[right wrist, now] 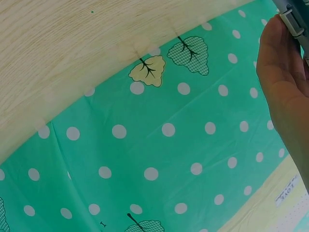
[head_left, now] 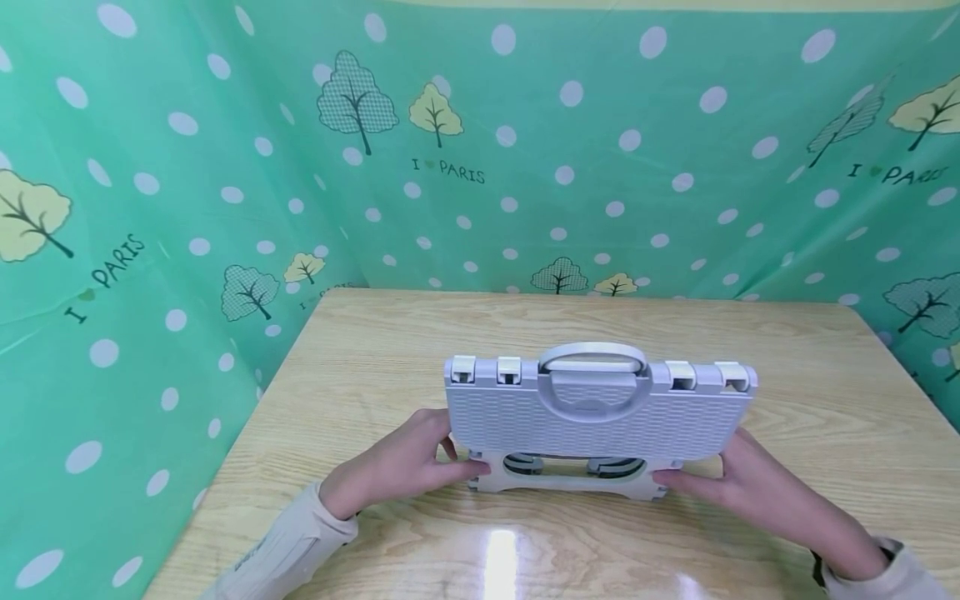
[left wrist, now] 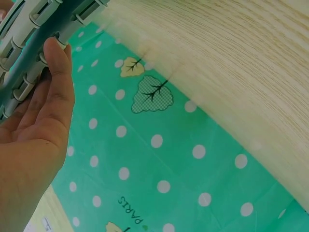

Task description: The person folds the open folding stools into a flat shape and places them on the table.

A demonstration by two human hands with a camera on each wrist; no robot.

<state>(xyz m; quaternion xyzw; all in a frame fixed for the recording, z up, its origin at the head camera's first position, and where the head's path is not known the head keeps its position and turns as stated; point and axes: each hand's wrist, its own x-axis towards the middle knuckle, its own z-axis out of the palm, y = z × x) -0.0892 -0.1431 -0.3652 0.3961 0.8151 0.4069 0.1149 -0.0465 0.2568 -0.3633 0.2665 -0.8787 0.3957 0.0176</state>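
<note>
A pale grey-white plastic folding step stool (head_left: 495,425) stands on the wooden table, partly folded, its textured panel facing me and its looped carry handle (head_left: 592,354) at the top. My left hand (head_left: 412,458) grips the stool's lower left end, thumb on the front and fingers behind. At the opposite end, my right hand (head_left: 757,483) holds it in a like way, the thumb on the lower front part. The left wrist view shows the left hand (left wrist: 48,106) against the stool's hinged edge (left wrist: 29,77). Only a corner of the stool (right wrist: 292,21) appears beside the right hand (right wrist: 282,67) in the right wrist view.
The wood-grain table (head_left: 375,358) reaches back to a green dotted cloth (head_left: 465,208) with tree prints, which hangs behind it and at both sides. A bright light reflection lies on the table's front part.
</note>
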